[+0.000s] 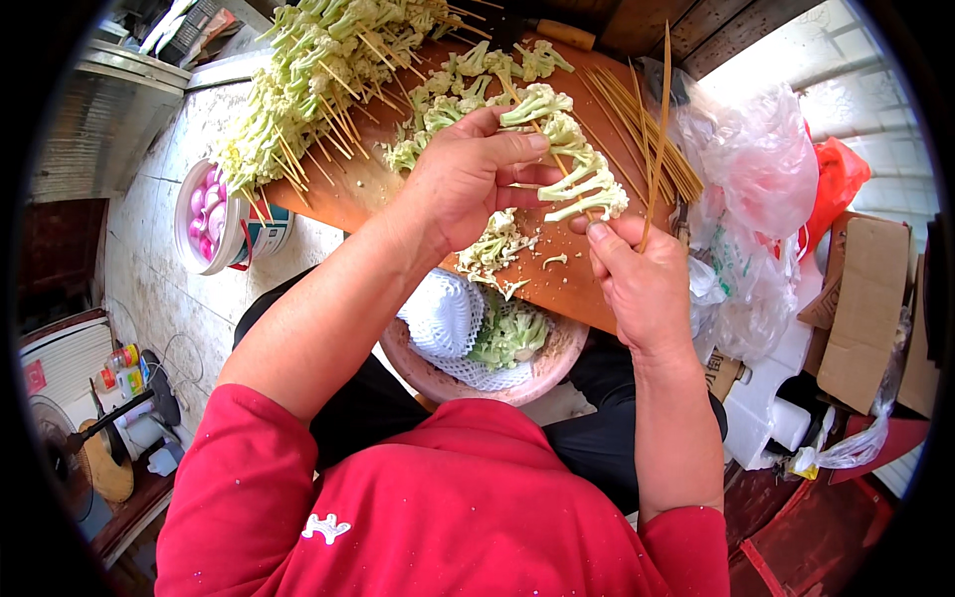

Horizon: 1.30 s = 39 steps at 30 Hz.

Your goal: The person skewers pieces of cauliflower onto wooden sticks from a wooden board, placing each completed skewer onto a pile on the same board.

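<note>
In front of me, a bamboo skewer runs through several pale cauliflower florets (589,189). My left hand (476,169) pinches the floret at its upper end between thumb and fingers. At the lower end, my right hand (642,274) grips the skewer close to the last floret. One more bare skewer (660,129) sticks up from that right hand. Beyond my hands, loose florets (448,107) are spread on the brown board (338,194). A large pile of skewered cauliflower (298,90) is heaped at the far left. Cauliflower trimmings (494,244) lie by the board's near edge.
Bare skewers (637,114) lie in a bundle on the board's right, near a wooden-handled knife (565,35). A pink basin (545,383) with cauliflower sits below the board. At left stands a bucket of purple onions (189,239); plastic bags (751,164) and cardboard (865,308) fill the right.
</note>
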Available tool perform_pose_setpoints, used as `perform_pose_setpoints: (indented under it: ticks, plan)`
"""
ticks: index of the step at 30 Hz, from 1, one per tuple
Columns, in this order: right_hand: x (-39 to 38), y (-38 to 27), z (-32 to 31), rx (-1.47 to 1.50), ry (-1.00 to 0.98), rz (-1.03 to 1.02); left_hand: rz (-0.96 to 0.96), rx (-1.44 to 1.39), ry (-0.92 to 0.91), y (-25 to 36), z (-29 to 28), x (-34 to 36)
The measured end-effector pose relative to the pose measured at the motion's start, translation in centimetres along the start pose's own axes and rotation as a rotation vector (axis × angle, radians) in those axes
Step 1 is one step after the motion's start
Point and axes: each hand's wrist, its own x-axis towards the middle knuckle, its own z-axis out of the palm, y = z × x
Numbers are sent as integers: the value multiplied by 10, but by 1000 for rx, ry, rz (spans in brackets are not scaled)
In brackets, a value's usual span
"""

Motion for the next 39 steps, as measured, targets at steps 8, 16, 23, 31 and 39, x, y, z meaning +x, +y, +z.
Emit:
perform_pose_setpoints:
  ticks: [8, 16, 23, 31, 39]
  plan:
    - [-1, 3, 1, -80, 37, -82, -90, 41, -111, -11, 8, -10]
    - [0, 3, 0, -60, 80, -39, -29, 39, -62, -14, 11, -10]
    - [-1, 5, 1, -245, 116, -173, -31, 36, -20, -24, 8, -7]
    - [-2, 6, 3, -154, 101, -95, -4, 124, -24, -24, 7, -8]
    - [4, 0, -4, -118, 186, -138, 41, 141, -104, -4, 1, -1]
